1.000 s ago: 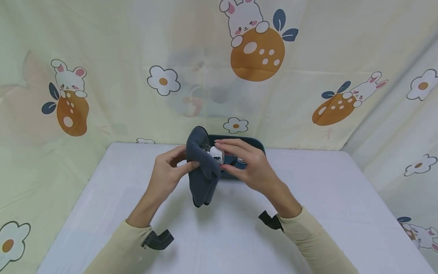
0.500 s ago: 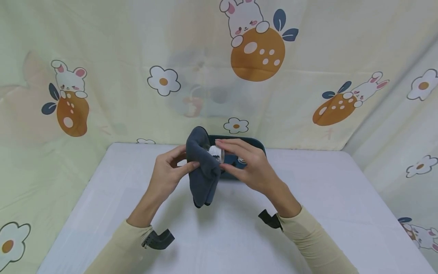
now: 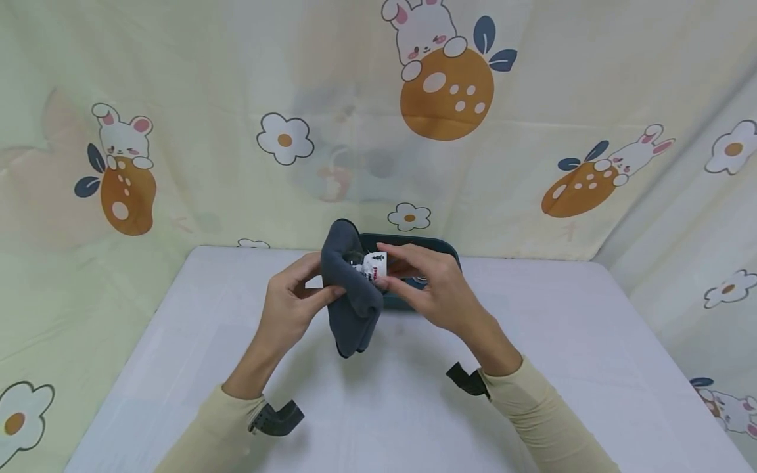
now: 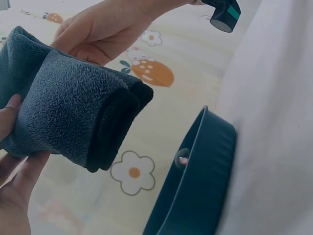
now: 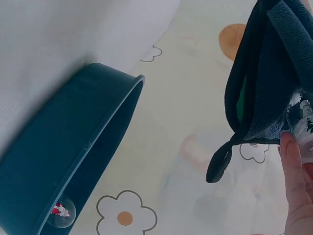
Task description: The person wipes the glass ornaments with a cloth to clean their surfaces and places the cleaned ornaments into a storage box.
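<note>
A folded blue-grey cloth (image 3: 350, 309) with a dark edge and a hanging loop is held up over the table by my left hand (image 3: 290, 295), thumb in front and fingers behind. My right hand (image 3: 434, 282) grips a small snow globe (image 3: 375, 266) by its white printed base. The clear dome points left into the cloth's fold, which partly covers it. From the right wrist, the globe (image 5: 305, 120) sits against the cloth, fingertips along its base. In the left wrist view the cloth (image 4: 68, 98) hides the globe.
Behind the hands stands a dark teal bin (image 3: 437, 244). Inside it, in the right wrist view, lies another clear globe (image 5: 62, 213) with a red and white figure. A white cloth covers the table (image 3: 568, 341); a patterned curtain (image 3: 207, 131) hangs at its back edge.
The globe's white base has turned in my right fingers, so red lettering now shows and more of the dome is visible. My left hand and the cloth have barely shifted.
</note>
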`<state>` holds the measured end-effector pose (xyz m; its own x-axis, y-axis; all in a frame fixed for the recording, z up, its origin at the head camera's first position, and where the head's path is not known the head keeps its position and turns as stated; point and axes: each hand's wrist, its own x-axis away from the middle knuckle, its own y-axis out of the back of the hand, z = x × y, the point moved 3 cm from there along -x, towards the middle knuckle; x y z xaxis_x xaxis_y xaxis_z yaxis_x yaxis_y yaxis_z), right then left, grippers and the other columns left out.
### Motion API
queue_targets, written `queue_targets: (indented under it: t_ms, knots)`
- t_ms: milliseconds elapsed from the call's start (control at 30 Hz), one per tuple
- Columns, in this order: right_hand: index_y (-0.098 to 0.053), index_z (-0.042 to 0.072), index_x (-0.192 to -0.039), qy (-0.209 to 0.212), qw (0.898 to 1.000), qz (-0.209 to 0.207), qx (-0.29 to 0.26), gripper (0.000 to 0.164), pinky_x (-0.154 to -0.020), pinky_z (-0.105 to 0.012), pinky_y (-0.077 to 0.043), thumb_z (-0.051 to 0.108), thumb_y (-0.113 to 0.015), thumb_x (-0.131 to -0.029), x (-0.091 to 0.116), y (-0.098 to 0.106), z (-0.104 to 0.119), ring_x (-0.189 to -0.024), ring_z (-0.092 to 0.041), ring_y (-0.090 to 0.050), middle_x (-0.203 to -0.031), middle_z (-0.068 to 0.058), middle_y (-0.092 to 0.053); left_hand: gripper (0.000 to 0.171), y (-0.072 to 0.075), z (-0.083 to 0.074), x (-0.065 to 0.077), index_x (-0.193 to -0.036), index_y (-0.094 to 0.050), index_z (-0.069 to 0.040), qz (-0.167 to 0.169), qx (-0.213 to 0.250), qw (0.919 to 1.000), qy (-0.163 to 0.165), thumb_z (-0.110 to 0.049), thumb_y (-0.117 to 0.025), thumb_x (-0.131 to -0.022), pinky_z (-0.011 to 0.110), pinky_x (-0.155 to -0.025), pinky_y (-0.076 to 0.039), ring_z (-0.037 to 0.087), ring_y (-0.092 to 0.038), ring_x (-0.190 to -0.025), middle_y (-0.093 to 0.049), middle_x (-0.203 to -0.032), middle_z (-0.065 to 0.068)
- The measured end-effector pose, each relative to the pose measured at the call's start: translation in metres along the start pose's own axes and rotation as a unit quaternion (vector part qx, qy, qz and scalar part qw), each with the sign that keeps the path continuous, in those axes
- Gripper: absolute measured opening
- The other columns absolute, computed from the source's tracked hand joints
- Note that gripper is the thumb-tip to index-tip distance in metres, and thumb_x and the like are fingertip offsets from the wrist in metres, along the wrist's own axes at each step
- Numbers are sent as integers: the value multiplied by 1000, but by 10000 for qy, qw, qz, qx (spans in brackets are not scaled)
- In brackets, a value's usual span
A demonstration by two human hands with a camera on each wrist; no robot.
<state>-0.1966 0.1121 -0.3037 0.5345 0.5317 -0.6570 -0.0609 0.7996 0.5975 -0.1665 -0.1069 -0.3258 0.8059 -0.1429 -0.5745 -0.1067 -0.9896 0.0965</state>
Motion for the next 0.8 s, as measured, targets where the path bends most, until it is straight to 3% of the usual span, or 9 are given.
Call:
queue_targets:
  t_ms: [167, 367, 500, 633, 800]
  knots:
    - [-60, 4, -128, -325, 9995, 62, 0, 45, -78, -20, -57, 14, -72, -86, 0, 1, 1, -87, -10, -69, -109, -7, -69, 45, -1, 0, 0, -120, -62, 2, 59, 7, 9999, -105, 7, -73, -77, 33, -83, -57, 24, -62, -110, -63, -117, 13]
    - [-53, 8, -136, -747, 9966, 333, 26, 47, -81, -23, -57, 19, -65, -92, 1, 1, -1, -93, -10, -68, -117, -7, -66, 47, 2, 17, -2, -123, -64, -12, -3, -167, 9998, -98, 1, -75, -79, 32, -82, -57, 20, -62, -110, -63, -118, 4]
    - [-48, 9, -141, -875, 9945, 527, -222, 52, -85, -26, -56, 17, -64, -92, 0, 2, -2, -99, -13, -66, -122, -7, -63, 48, 5, 19, -4, -124, -63, -16, -58, -287, 9996, -39, -2, -75, -80, 31, -83, -57, 18, -62, -111, -63, -119, 2]
    - [-50, 9, -139, -812, 9948, 478, -398, 53, -85, -25, -56, 16, -67, -90, 0, 4, -3, -98, -13, -66, -122, -7, -63, 48, 4, 12, -5, -123, -64, -13, -14, -279, 9996, 78, 0, -75, -79, 31, -83, -57, 18, -62, -111, -63, -120, 3]
    - [-53, 9, -137, -484, 9974, 329, -419, 55, -83, -23, -56, 12, -72, -85, 0, 5, -3, -95, -13, -68, -121, -7, -63, 44, 2, -5, -6, -120, -63, -1, 45, -266, 9994, 219, 4, -75, -78, 32, -83, -58, 19, -62, -109, -63, -118, 10]
